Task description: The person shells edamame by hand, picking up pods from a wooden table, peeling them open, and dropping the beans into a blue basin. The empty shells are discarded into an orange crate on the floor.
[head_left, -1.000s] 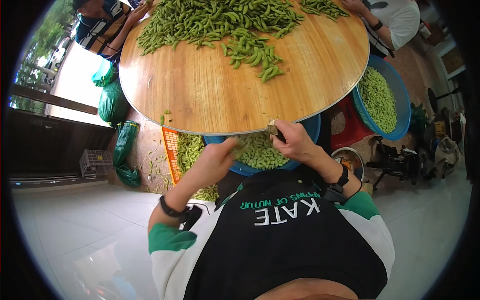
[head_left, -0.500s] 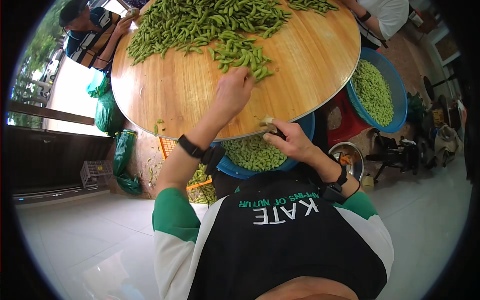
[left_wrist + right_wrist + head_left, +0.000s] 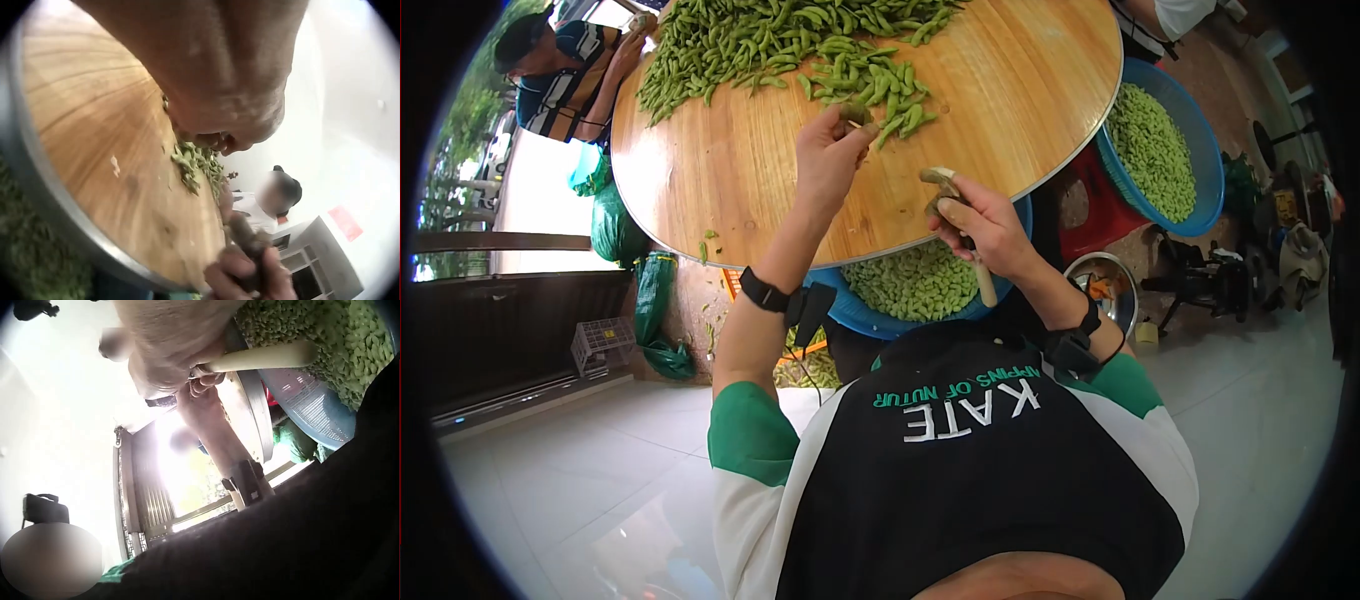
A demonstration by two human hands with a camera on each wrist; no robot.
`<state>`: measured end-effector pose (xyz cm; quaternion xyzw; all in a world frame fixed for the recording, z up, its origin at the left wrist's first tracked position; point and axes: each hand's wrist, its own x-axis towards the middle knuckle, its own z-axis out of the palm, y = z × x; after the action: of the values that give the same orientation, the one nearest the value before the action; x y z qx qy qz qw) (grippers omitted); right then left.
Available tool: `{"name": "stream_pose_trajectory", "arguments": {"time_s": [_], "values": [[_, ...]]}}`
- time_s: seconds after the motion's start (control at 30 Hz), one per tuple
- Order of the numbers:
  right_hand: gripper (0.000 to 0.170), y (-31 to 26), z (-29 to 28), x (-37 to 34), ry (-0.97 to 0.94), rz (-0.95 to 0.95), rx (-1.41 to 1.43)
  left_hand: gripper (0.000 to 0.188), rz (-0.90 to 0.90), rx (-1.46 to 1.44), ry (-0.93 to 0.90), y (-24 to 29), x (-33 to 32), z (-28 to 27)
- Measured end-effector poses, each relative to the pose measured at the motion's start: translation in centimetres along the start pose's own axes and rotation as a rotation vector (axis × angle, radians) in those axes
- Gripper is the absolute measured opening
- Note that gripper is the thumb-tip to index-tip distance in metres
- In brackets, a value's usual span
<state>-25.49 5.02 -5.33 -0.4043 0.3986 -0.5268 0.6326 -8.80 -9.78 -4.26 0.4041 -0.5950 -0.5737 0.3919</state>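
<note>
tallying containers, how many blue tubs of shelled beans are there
2: near blue tub, partly under the table; right blue tub, off the table's right side. More may be hidden underneath.

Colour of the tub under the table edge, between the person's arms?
The tub is blue; it shows best in the head view.

We wear a black top with large white letters reading KATE beside smaller green lettering. Our white sleeves end in green cuffs. Black bands and boxy black devices circle both wrists.
</note>
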Motion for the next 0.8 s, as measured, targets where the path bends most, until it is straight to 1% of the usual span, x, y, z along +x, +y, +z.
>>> {"name": "stream_pose_trajectory", "arguments": {"time_s": [0.03,0.1,0.13,0.2,0.23,0.37,0.43,0.47,0.5,0.53,0.57,0.63,0.7,0.77,0.8], "values": [[0.038,0.1,0.3,0.3,-0.02,0.023,0.052,0.01,-0.009,0.001,-0.003,0.3,-0.8,0.1],[0.037,0.4,0.8,0.8,-0.043,0.049,0.102,0.006,-0.129,-0.359,-0.029,1.0,-2.2,0.3],[0.036,0.7,0.9,1.2,-0.039,0.051,0.113,0.006,-0.125,-0.36,-0.027,1.4,-2.9,0.4],[0.034,0.6,1.4,1.8,-0.036,0.05,0.119,0.009,-0.27,-0.511,-0.099,2.0,-4.0,0.4],[0.033,0.7,1.6,1.9,-0.045,0.041,0.119,0.008,-0.26,-0.487,-0.133,1.8,-4.4,0.3],[0.029,0.9,2.0,1.7,-0.071,0.022,0.095,0.007,-0.211,-0.413,-0.134,1.7,-5.6,0.7],[0.028,0.9,2.2,1.6,-0.078,0.018,0.07,0.008,-0.139,-0.235,-0.142,1.4,-6.3,0.6],[0.028,0.9,2.2,1.5,-0.081,0.013,0.049,0.008,-0.14,-0.239,-0.139,1.2,-6.5,0.5],[0.028,1.0,2.3,1.4,-0.084,0.016,0.045,0.009,-0.134,-0.176,-0.135,1.1,-6.7,0.4],[0.023,1.0,2.4,1.4,-0.072,0.01,0.04,0.01,-0.127,-0.111,-0.13,1.0,-6.8,0.2],[0.02,1.1,2.5,1.4,-0.061,0.004,0.035,0.01,-0.124,-0.115,-0.122,1.1,-6.9,0.1],[0.023,1.1,2.4,1.4,-0.088,0.029,0.067,0.01,-0.174,-0.146,-0.14,1.2,-7.2,-0.1],[0.026,1.0,2.6,1.3,-0.109,0.052,0.1,0.009,-0.167,-0.131,-0.108,1.4,-7.4,-0.1],[0.034,0.5,3.0,0.9,-0.088,0.056,0.197,0.009,-0.159,-0.119,-0.075,1.3,-7.7,-0.2],[0.034,0.5,3.0,0.9,-0.092,0.058,0.194,0.009,-0.14,-0.134,-0.075,0.9,-7.8,-0.3]]}}
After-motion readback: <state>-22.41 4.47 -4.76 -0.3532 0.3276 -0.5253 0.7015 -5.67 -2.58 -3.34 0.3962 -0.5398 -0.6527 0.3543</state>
